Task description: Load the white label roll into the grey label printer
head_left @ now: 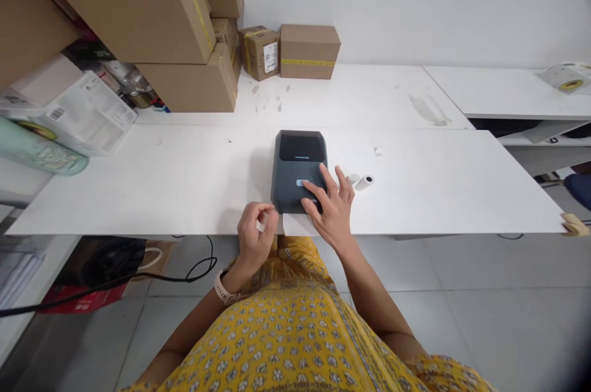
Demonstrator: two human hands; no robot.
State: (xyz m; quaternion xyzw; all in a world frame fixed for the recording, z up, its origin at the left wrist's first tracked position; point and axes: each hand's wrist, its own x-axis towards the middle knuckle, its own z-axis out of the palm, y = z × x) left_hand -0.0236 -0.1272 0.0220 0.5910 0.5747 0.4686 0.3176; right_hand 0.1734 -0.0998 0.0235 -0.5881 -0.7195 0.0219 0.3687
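Right hand point(331, 204): fingers spread and loosely bent, clasping nothing; the index fingertip lies at the small pale rectangular button point(299, 183) on the dark blue-grey, box-shaped plastic device point(287, 178). Thumb lies over the device's front right part, the other fingers toward its right edge. Device therefore sits under and to the left of this hand, resting on the white tabletop point(184, 176) near its front edge.

Left hand point(257, 233): fingers curled toward the thumb, at the device's front left corner. Fingertips blurred; cannot tell whether they pinch anything or touch the casing. Pale pink wristband point(224, 288) on this wrist.

Device top: glossy black panel point(302, 146) across the far part, button nearer the person. Flat white piece point(298, 223) shows at the front edge, between the hands.

Just right of the right hand: small white roll with a dark core point(364, 183), lying on its side.

Farther out: brown cardboard box with yellow tape point(309, 50) against the wall, a smaller labelled brown carton point(260, 52) beside it; mint-green cylindrical bottle point(46, 147) at far left.
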